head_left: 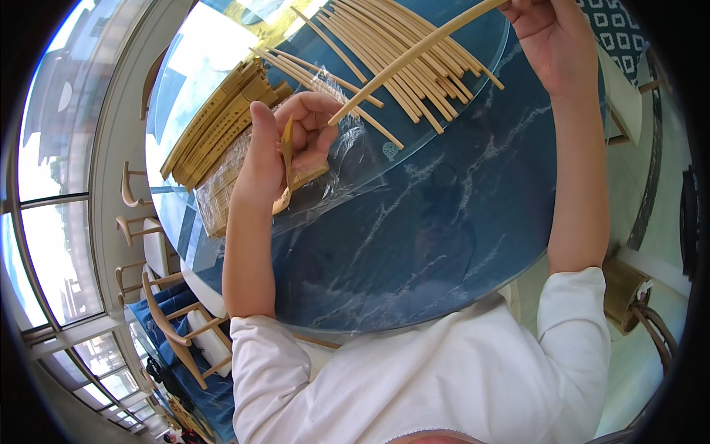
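My left hand point(296, 144) is curled over the left part of the table, closed on a thin tan paper sleeve point(288, 144) that stands up between thumb and fingers. Its fingertips are close to the lower end of a pale wooden chopstick point(418, 53); whether they touch it is unclear. My right hand point(546, 44), at the upper right, grips the other end of that chopstick, which slants across the view. Beyond the hands lies a spread of loose chopsticks point(392, 66). A stack of brown paper sleeves point(214, 122) rests left of my left hand, beside clear plastic wrapping point(344, 159).
Everything lies on a round blue marbled table point(444, 214) with a glass turntable point(484, 81). Wooden chairs point(177, 325) and tall windows point(59, 251) are at the left. A brown bag point(625, 296) sits at the right, near the table's edge.
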`<act>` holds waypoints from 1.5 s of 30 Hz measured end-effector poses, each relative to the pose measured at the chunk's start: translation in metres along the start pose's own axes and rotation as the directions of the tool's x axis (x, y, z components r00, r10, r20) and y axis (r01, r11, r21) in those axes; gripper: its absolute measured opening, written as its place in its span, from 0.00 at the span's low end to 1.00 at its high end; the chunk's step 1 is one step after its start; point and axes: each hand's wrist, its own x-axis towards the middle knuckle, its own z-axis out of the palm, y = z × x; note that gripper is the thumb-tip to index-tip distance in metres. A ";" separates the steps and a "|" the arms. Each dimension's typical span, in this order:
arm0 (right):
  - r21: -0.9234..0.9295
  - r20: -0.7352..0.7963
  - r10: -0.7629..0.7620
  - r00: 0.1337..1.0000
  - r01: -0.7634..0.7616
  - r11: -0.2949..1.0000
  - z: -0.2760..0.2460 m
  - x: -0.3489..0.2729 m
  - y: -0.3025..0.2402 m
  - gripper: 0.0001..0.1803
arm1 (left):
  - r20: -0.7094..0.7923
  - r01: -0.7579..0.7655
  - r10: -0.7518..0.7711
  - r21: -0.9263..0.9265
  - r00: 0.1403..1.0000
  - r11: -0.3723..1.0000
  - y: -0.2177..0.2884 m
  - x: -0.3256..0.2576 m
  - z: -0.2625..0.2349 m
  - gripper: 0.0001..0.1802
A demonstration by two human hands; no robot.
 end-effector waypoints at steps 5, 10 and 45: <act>0.022 -0.004 0.063 0.998 -0.062 0.998 0.011 -0.004 0.001 0.18 | 0.076 0.005 0.004 -0.125 0.997 0.992 -0.009 -0.002 -0.001 0.59; 0.010 0.080 0.057 0.995 -0.058 0.998 0.014 -0.007 0.004 0.18 | 0.070 0.019 -0.004 -0.201 0.998 0.979 -0.011 0.000 0.001 0.57; -0.692 0.428 0.306 0.850 0.091 0.717 0.096 -0.067 0.004 0.10 | 0.053 -0.006 -0.009 0.283 0.999 0.959 0.011 -0.006 0.012 0.22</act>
